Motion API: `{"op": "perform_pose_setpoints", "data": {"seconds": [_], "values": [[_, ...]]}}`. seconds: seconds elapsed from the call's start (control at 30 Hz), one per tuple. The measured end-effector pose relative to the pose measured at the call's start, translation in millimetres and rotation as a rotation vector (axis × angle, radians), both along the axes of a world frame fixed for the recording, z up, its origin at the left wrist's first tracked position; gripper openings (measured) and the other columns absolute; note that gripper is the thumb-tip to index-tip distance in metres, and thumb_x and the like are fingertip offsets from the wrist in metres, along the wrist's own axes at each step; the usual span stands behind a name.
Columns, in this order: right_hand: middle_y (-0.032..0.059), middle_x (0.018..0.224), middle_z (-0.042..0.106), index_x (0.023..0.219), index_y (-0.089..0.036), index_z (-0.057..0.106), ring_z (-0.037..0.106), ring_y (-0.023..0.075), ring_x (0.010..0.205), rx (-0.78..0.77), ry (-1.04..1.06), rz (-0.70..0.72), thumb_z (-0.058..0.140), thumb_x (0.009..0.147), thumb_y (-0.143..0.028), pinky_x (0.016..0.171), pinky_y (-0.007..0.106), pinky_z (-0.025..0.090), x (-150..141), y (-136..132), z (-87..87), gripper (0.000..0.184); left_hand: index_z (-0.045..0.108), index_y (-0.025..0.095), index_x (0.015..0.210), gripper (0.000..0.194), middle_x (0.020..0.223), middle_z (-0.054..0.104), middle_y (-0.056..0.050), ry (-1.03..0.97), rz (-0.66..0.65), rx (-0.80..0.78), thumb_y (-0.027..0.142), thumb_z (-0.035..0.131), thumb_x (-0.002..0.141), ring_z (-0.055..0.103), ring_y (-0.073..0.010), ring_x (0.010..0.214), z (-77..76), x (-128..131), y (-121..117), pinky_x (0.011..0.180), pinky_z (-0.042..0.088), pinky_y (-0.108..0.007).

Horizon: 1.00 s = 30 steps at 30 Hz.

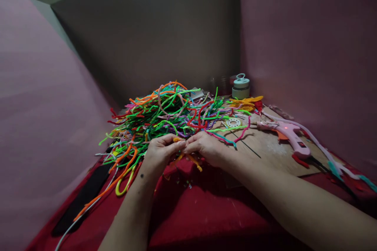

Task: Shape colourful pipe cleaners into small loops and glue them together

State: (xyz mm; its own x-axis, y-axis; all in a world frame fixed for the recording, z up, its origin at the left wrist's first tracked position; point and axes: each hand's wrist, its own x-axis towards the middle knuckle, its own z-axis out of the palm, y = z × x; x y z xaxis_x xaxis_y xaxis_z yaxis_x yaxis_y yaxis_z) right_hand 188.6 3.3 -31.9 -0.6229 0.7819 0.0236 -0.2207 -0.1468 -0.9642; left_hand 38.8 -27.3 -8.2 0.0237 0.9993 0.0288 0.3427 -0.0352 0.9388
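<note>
My left hand (165,148) and my right hand (204,147) meet above the front of the table, fingertips pinched together. Between them is an orange-yellow pipe cleaner (177,139), bent into a small shape. One fuzzy end (196,163) of the same colour hangs below my right fingers. My fingers hide most of the piece, so its full form cannot be made out. Just beyond both hands rises a large tangled heap of coloured pipe cleaners (165,111), in green, orange, red, pink and purple.
A pink glue gun (290,135) with a lit red light lies on a cardboard sheet (265,153) at right. Behind are a white perforated disc (233,122) and a pale green lidded jar (240,87). A black flat object (85,200) and a white cable (69,229) lie left on red cloth (200,219).
</note>
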Motion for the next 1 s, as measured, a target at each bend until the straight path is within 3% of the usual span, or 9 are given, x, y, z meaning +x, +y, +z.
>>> {"op": "perform_pose_setpoints", "data": {"seconds": [0.23, 0.53, 0.73, 1.0], "values": [[-0.0063, 0.035, 0.040, 0.044, -0.015, 0.051, 0.030, 0.0057, 0.033, 0.034, -0.043, -0.038, 0.058, 0.056, -0.016, 0.035, 0.022, 0.019, -1, 0, -0.2, 0.014, 0.062, 0.018, 0.082, 0.021, 0.054, 0.051, 0.004, -0.131, 0.012, 0.057, 0.034, 0.065, 0.070, 0.038, -0.0046, 0.041, -1.5, -3, 1, 0.040, 0.027, -0.017], [-0.0068, 0.036, 0.041, 0.049, -0.013, 0.055, 0.028, 0.0046, 0.035, 0.091, -0.144, -0.049, 0.060, 0.058, -0.017, 0.039, 0.023, 0.018, -1, 2, -2.3, 0.011, 0.056, 0.015, 0.069, 0.021, 0.049, 0.040, 0.006, -0.007, 0.038, 0.088, 0.035, 0.062, 0.073, 0.031, -0.0031, 0.042, -1.1, -2, 3, 0.040, 0.024, -0.015], [-0.0065, 0.037, 0.042, 0.048, -0.014, 0.053, 0.030, 0.0050, 0.037, 0.105, -0.118, -0.081, 0.060, 0.058, -0.019, 0.039, 0.023, 0.019, -2, 2, -2.1, 0.013, 0.055, 0.015, 0.067, 0.019, 0.044, 0.039, 0.007, -0.093, 0.147, 0.112, 0.031, 0.064, 0.070, 0.030, -0.0027, 0.039, -0.9, 4, 2, 0.037, 0.022, -0.014], [-0.0074, 0.038, 0.039, 0.044, -0.014, 0.050, 0.027, 0.0042, 0.038, 0.086, -0.087, -0.149, 0.060, 0.056, -0.017, 0.040, 0.023, 0.017, -2, 1, -0.5, 0.016, 0.060, 0.013, 0.082, 0.028, 0.047, 0.037, 0.007, -0.458, -0.037, -0.092, 0.041, 0.058, 0.076, 0.027, -0.0021, 0.037, -1.8, -1, 6, 0.038, 0.022, -0.015]]}}
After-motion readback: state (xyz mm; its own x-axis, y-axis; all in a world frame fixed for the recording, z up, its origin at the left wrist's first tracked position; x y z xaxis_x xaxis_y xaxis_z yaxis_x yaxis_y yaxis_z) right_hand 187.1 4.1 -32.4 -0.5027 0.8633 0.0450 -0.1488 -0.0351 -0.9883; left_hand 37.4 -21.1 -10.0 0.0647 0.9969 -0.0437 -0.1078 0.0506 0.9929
